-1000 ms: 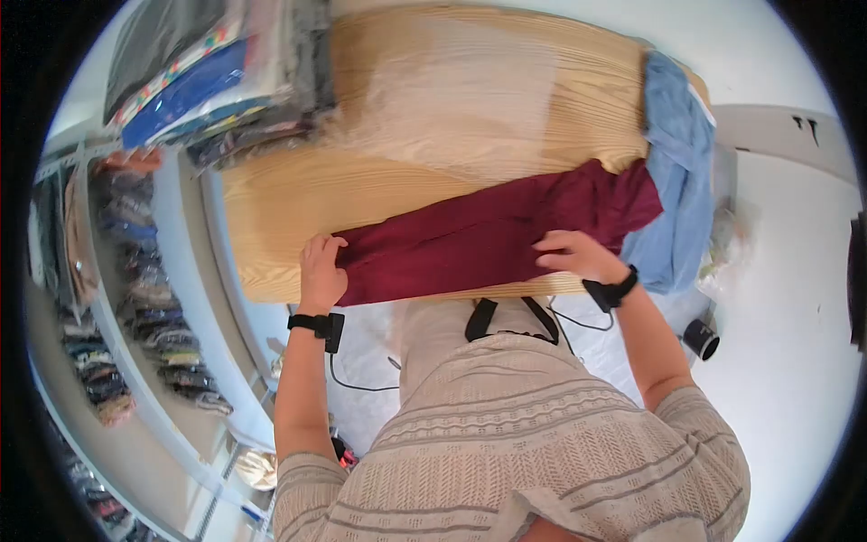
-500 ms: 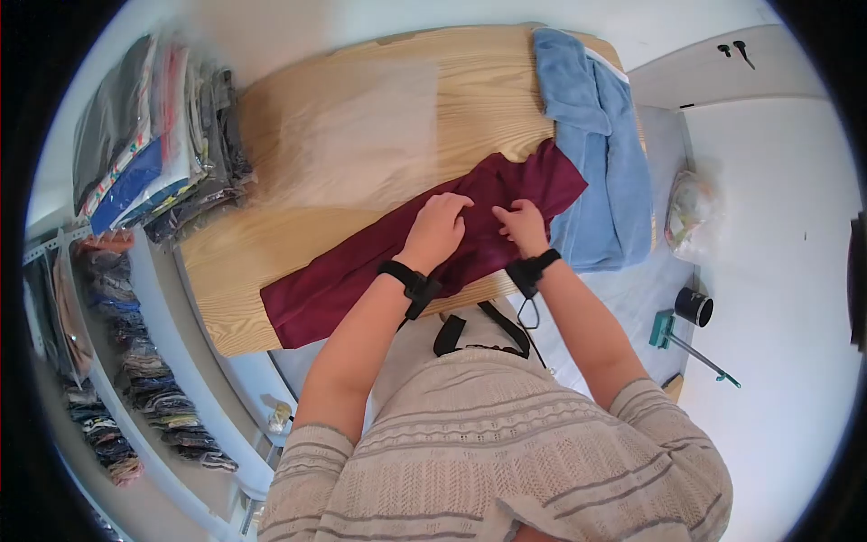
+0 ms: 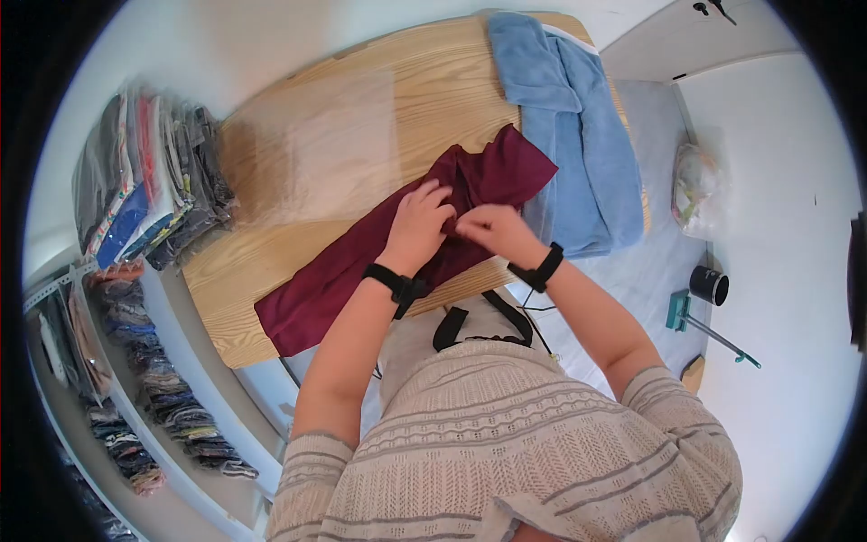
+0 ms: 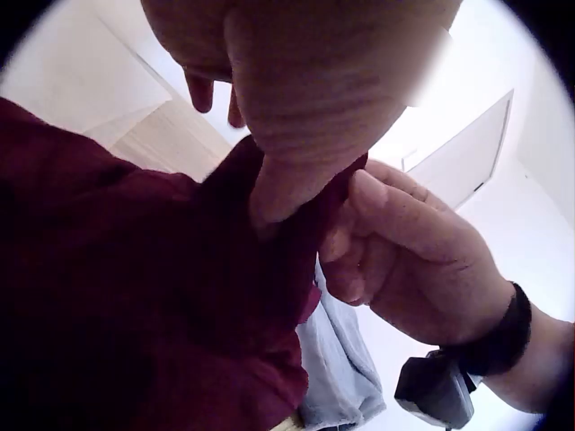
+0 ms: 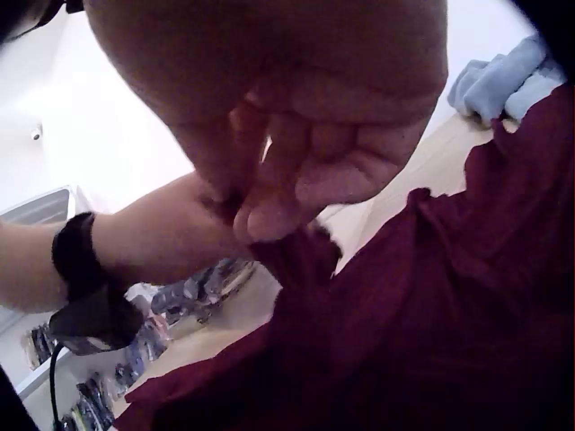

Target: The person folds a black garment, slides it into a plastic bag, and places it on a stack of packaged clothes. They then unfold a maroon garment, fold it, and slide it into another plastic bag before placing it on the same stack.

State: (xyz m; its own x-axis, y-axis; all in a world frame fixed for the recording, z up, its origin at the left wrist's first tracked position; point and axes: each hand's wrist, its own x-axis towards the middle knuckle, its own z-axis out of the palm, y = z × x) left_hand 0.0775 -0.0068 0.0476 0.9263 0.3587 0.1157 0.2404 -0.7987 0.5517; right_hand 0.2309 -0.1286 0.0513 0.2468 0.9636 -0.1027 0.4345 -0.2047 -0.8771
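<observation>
A maroon garment (image 3: 332, 282), folded into a long strip, lies slantwise across the wooden table (image 3: 221, 303). My left hand (image 3: 420, 228) pinches a fold near its middle, the thumb pressed into the cloth in the left wrist view. Close beside it, my right hand (image 3: 499, 231) grips the same raised bit of cloth between thumb and curled fingers. In the right wrist view, the gathered maroon cloth (image 5: 301, 260) rises to those fingertips. The garment's bunched right end spreads beside a folded light-blue fleece garment (image 3: 591, 181).
A clear plastic bag (image 3: 352, 149) lies flat at the back of the table. Bagged clothes (image 3: 135, 181) are stacked at its left end. Shelves of packed clothes (image 3: 167, 397) stand at left. On the floor at right are a black bin (image 3: 709, 285) and a green-headed brush (image 3: 679, 309).
My left hand has moved right, from the garment's left end to its middle, and the right hand has come in beside it. Both now pinch the cloth. The head view has shifted too.
</observation>
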